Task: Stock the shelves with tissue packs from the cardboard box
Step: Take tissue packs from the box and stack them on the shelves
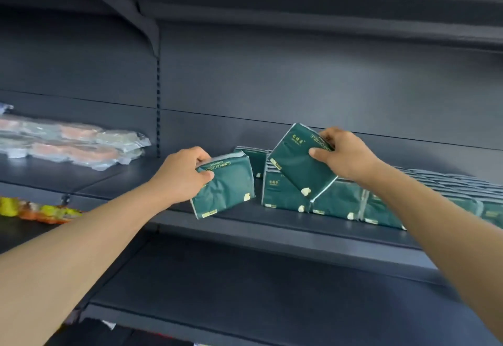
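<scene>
Left hand (181, 175) and right hand (344, 155) each grip a dark-green, gold-lettered tissue pack (226, 186).

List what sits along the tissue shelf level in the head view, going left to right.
Clear plastic packets with orange and pale contents → left hand gripping a dark green tissue pack → right hand holding a second, tilted dark green tissue pack → row of dark green tissue packs standing on the grey metal shelf.
</scene>
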### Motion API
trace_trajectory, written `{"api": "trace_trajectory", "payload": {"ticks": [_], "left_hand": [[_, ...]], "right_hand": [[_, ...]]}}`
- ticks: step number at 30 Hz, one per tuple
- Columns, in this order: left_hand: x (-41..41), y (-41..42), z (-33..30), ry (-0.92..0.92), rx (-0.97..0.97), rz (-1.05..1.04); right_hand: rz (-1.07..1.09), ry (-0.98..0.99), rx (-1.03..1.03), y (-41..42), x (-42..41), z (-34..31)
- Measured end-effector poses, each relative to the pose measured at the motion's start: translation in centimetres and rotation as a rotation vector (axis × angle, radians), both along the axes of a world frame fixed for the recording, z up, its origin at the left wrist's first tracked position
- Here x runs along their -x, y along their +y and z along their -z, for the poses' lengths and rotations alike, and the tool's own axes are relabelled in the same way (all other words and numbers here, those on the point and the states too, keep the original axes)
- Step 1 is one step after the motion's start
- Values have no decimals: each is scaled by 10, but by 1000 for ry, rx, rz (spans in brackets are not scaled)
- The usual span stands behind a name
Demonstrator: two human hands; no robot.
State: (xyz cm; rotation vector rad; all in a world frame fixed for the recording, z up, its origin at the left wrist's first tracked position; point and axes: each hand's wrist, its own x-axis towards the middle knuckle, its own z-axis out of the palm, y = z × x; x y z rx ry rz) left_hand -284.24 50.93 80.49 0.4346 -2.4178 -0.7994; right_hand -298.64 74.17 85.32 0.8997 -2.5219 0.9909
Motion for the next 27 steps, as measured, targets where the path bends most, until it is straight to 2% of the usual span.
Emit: {"api": "trace_trajectory", "payload": {"ticks": [6,12,20,27], "left_hand": [[53,-40,-9,7,-25,-90],[95,-75,-7,-11,-61,-148],[130,-117,1,-74,-73,-127],[142,-143,11,-92,-89,-70]], "right_hand": [[-91,32,6,-83,78,-24],[-168,4,-74,-158,149,-22],[-234,19,-349,-213,203,10],[-164,99,-531,-225,221,34]]}}
